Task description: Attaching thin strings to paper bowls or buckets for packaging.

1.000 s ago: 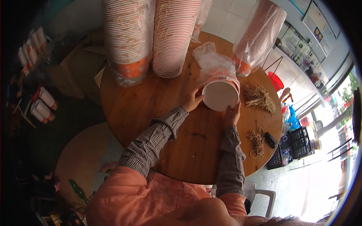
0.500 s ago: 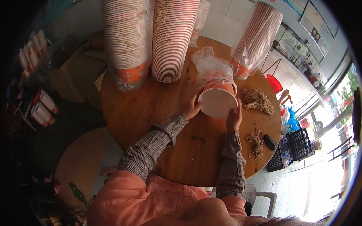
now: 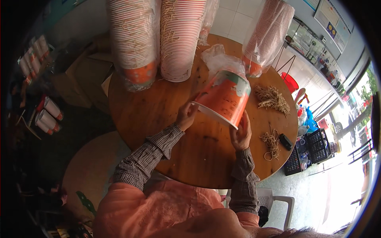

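Note:
Between my two hands is an orange paper tub (image 3: 223, 98) with green and white print. It is tilted, its white rim toward me and lowest at the right. My left hand (image 3: 186, 114) grips the rim at the left, and my right hand (image 3: 241, 133) has its fingers curled against the lower right side. Behind the tub, a crumpled clear plastic bag (image 3: 222, 59) lies on the round wooden table (image 3: 158, 119); the tub hides part of it. What is inside the tub cannot be seen.
Tall stacks of nested tubs stand at the back: a bagged left stack (image 3: 133, 43), a middle stack (image 3: 180, 43) and a bagged right stack (image 3: 266, 39). Straw-coloured string bundles, one upper (image 3: 272, 99) and one lower (image 3: 271, 144), lie right, beside a black object (image 3: 285, 141).
The tub has turned in my hands: its round white face was toward me, and now its printed side shows. My left hand has shifted left and both hands have come slightly nearer.

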{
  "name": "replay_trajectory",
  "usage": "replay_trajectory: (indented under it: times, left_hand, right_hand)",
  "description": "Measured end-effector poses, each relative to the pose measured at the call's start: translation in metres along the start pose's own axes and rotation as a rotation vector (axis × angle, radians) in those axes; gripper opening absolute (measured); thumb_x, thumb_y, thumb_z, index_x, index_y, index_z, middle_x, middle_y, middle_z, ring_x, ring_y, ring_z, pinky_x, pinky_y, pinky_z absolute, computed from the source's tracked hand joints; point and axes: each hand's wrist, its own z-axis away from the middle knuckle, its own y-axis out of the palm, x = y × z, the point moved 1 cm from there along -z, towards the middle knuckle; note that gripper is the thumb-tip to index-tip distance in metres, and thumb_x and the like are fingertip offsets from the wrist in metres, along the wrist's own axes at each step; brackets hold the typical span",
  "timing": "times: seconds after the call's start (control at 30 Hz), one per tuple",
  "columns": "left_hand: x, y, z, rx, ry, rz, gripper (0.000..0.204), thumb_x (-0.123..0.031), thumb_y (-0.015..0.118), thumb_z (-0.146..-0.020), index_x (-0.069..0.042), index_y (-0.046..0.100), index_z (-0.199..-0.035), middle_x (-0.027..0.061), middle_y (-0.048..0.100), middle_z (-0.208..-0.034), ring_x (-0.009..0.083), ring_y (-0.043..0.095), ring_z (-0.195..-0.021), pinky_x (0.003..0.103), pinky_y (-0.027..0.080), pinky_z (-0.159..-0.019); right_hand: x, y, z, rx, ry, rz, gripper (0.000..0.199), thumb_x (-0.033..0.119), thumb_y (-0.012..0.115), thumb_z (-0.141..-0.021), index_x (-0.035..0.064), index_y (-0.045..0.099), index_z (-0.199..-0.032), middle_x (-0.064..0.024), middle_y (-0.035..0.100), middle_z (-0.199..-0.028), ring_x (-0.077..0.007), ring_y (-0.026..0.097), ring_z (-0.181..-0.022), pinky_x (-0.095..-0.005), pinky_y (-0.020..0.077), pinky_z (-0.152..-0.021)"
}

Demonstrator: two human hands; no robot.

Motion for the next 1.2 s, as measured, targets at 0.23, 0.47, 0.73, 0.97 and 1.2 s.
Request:
replay_trajectory:
  times: [0.23,0.47,0.73,0.97,1.2]
  left_hand:
    - [0.014,-0.051,0.020,-0.014,-0.181,-0.132,0.025,-0.017,0.061,-0.091,0.000,0.060,-0.110,0.0067,0.065,-0.091,0.0122,0.063,-0.080,0.025,0.049,-0.069]
    - [-0.004,-0.056,-0.005,0.011,-0.067,-0.234,0.033,-0.025,0.056,-0.093,0.003,0.059,-0.111,0.0113,0.065,-0.095,0.0161,0.061,-0.087,0.028,0.048,-0.076]
    - [0.052,-0.023,-0.021,0.160,-0.234,-0.243,0.027,-0.021,0.060,-0.091,0.004,0.057,-0.102,0.0110,0.062,-0.090,0.0157,0.060,-0.086,0.029,0.047,-0.073]
    - [-0.005,-0.014,-0.004,0.030,-0.104,0.113,0.032,-0.011,0.058,-0.092,0.000,0.047,-0.119,0.0087,0.059,-0.107,0.0126,0.058,-0.097,0.027,0.048,-0.082]
    - [0.007,-0.041,0.006,0.107,-0.162,0.053,0.029,-0.011,0.064,-0.090,-0.001,0.050,-0.113,0.0044,0.059,-0.101,0.0121,0.060,-0.094,0.024,0.049,-0.081]
  right_hand:
    - [0.002,0.017,0.009,0.164,0.271,-0.149,0.071,0.009,0.072,-0.081,0.0056,0.037,-0.142,-0.0130,0.066,-0.111,-0.0198,0.067,-0.096,-0.0328,0.0529,-0.084]
    - [-0.008,0.045,-0.003,0.157,0.536,-0.351,0.048,0.006,0.064,-0.086,0.0035,0.050,-0.132,-0.0077,0.067,-0.098,-0.0116,0.063,-0.082,-0.0272,0.0525,-0.073]
    - [-0.057,0.046,-0.015,-0.058,0.566,-0.420,0.027,0.008,0.059,-0.090,0.0008,0.061,-0.116,-0.0082,0.067,-0.092,-0.0131,0.064,-0.076,-0.0268,0.0535,-0.065]
    - [-0.040,0.030,-0.001,-0.006,0.539,-0.314,0.026,0.007,0.064,-0.087,0.0018,0.056,-0.111,-0.0083,0.066,-0.089,-0.0136,0.065,-0.078,-0.0260,0.0546,-0.065]
    - [-0.031,0.036,-0.003,-0.016,0.433,-0.117,0.022,0.007,0.068,-0.084,0.0014,0.053,-0.098,-0.0082,0.063,-0.085,-0.0114,0.064,-0.076,-0.0264,0.0548,-0.063]
